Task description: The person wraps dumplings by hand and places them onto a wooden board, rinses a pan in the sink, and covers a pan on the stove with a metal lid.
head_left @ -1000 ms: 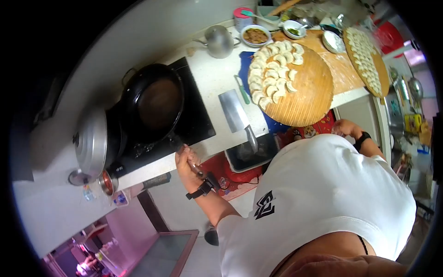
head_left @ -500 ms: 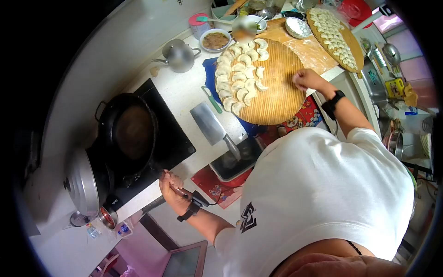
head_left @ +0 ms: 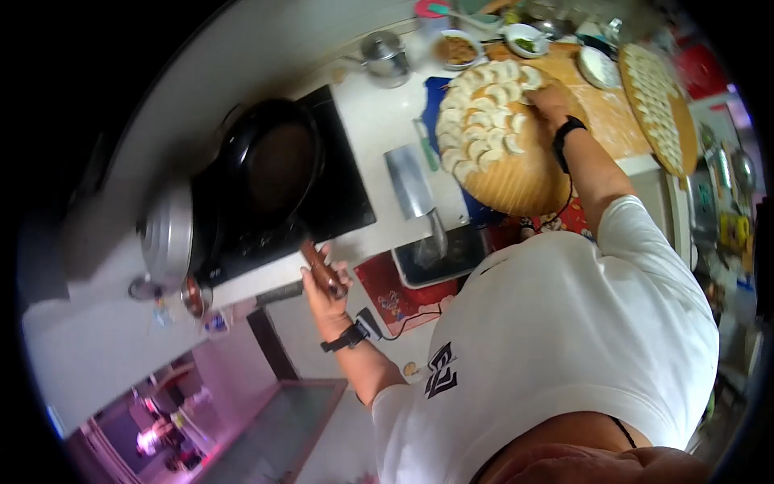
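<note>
My left hand (head_left: 329, 292) is under the brown handle of a black frying pan (head_left: 278, 165) on the stove, fingers curled loosely along one side and thumb on the other. My right hand (head_left: 550, 105) reaches over the round wooden board (head_left: 536, 173), its fingertips bent down at a dumpling (head_left: 530, 78) at the end of the far rows. My own fingers partly hide that contact. Rows of pale crescent dumplings (head_left: 480, 121) cover the left part of the board. The pan's inside looks dark, with no dumplings visible in it.
A cleaver (head_left: 409, 184) and a green-handled knife (head_left: 426, 145) lie between stove and board. Behind are a metal pot (head_left: 385, 58) and a bowl of filling (head_left: 461, 50). An oval board (head_left: 657, 105) of dumplings stands at right; a silver lid (head_left: 168, 234) at left.
My right hand has moved from the board's bare right side to the far dumplings. My left hand's grip on the handle has loosened. The whole view has shifted.
</note>
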The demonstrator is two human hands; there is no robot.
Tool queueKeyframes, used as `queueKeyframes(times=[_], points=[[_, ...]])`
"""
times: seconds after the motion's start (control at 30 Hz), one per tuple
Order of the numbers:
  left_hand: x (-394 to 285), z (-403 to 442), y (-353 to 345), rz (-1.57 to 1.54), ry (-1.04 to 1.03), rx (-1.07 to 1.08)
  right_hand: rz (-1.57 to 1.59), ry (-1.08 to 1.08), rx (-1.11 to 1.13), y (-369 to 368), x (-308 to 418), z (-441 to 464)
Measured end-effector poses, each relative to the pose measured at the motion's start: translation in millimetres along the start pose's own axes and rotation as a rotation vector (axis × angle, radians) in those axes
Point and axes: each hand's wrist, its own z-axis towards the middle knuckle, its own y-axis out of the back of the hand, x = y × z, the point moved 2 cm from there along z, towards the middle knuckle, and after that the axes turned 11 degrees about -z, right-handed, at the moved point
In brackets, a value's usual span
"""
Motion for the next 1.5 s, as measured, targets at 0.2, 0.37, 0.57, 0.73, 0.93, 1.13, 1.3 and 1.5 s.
queueKeyframes(times=[0.2, 0.37, 0.57, 0.73, 0.93, 1.13, 1.3, 1.5], points=[[28, -41, 15, -0.192, -0.029, -0.054, 0.009, 0.019, -0.017, 1, 14, -5], [75, -76, 42, -0.282, 0.048, -0.137, 0.016, 0.039, -0.132, -35, 9, 36], [130, -90, 12, -0.247, 0.186, -0.139, 0.137, -0.002, 0.007, 13, -34, 10], [160, -88, -40, -0.225, 0.215, -0.076, 0.305, 0.018, -0.136, 24, -136, 35], [193, -80, -114, -0.147, 0.220, 0.004, 0.232, -0.076, -0.071, 20, -248, 60], [239, -79, -196, -0.007, 0.196, 0.085, 0.272, 0.494, -0.138, 1, -219, 77], [285, -80, -275, -0.034, 0.246, 0.146, 0.189, 0.661, -0.273, 6, -208, 95], [327, -46, -333, 0.056, 0.352, 0.304, 0.350, 0.513, -0.087, 25, -242, 83]])
